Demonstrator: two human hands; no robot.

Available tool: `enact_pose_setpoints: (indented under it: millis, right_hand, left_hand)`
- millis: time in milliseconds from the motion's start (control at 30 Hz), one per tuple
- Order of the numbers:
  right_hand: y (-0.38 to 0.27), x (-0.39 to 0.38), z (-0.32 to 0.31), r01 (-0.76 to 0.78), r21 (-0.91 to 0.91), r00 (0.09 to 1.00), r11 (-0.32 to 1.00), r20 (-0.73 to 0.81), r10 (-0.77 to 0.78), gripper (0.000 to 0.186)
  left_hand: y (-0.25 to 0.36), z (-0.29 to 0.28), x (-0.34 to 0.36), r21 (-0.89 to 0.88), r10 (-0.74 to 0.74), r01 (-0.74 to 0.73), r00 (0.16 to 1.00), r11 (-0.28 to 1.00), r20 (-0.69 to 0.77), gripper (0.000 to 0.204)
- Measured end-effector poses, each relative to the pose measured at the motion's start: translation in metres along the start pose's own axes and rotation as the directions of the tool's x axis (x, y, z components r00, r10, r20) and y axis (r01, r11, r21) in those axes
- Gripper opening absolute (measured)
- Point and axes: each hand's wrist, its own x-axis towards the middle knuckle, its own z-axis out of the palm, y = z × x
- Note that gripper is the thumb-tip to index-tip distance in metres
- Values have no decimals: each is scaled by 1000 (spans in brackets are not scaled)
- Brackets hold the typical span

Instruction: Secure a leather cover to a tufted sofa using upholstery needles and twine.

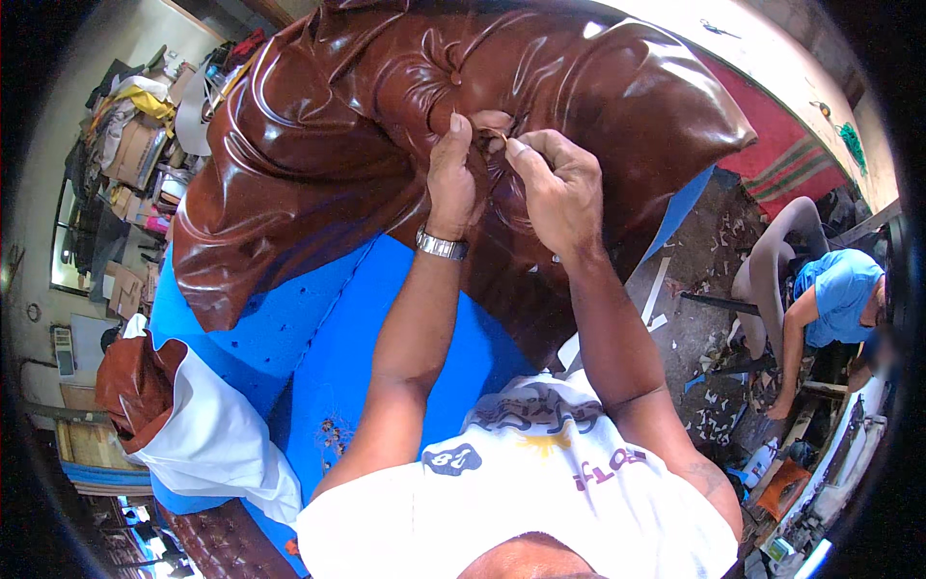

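Observation:
A large glossy brown leather-like sheet [318, 116] lies in folds over blue foam [386, 309], puckered into a dimple near its middle. At a second gathered spot, my left hand [451, 183] presses in with its thumb up; its fingers bend round a pinched bit of the sheet, partly hidden in the folds. Close beside it, my right hand [561, 183] is closed in a pinch, thumb against forefinger, on something small and thin that I cannot make out. The two hands nearly meet at the fingertips.
A rolled brown-and-white piece of material [207, 434] rests on the foam at the left. Cluttered shelves [145, 145] line the left wall. At right, a person in a blue shirt [839, 294] bends beside a grey chair frame [772, 261]; scraps litter the floor [714, 251].

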Motion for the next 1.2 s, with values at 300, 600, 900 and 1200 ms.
enact_pose_setpoints:
  millis: [300, 600, 900, 1200]
  right_hand:
    - [3, 0, 0, 25, 78, 1000, 997, 6, -26, 16]
    - [13, -2, 7, 172, 94, 983, 981, -87, -164, 14]
    - [16, 3, 8, 165, 141, 986, 976, -49, -160, 14]
    - [11, 1, 8, 41, 76, 999, 996, -22, -39, 16]
  left_hand:
    - [15, 17, -6, -18, -40, 41, 998, 999, 50, 72]
    - [8, 13, -3, -48, -23, 24, 999, 999, 26, 79]
    - [9, 14, -3, -87, -60, 63, 998, 994, 33, 81]
    - [6, 7, -1, -112, -75, 81, 995, 990, 60, 81]
